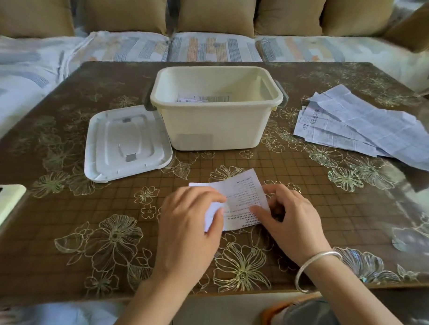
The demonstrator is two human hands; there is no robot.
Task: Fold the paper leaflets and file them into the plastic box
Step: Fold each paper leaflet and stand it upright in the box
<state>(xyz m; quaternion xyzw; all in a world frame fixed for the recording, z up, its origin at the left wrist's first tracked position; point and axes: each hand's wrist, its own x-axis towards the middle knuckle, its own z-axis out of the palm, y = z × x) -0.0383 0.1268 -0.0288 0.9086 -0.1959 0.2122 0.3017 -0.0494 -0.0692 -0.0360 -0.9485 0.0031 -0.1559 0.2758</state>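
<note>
Near the front of the tabletop [64, 216], the left hand [186, 226] and right hand [291, 220] pinch 1 part-folded leaflet [244, 197] with curled fingers [207, 197] — behind it stands the open box [217, 128], lid [125, 143] at its left, loose sheets [353, 126] to its right.

Home living room: sofa [359, 11] runs full width behind surface [64, 216] — row of tan back cushions [218, 14], seat under loose printed cloth covers [212, 47], striped pastel blocks. Surface wears glossy brown cover with gold line-drawn flowers, domestic tablecloth style. Cream plastic box [207, 126] with lid [127, 143] laid beside it — ordinary household storage tub.
</note>
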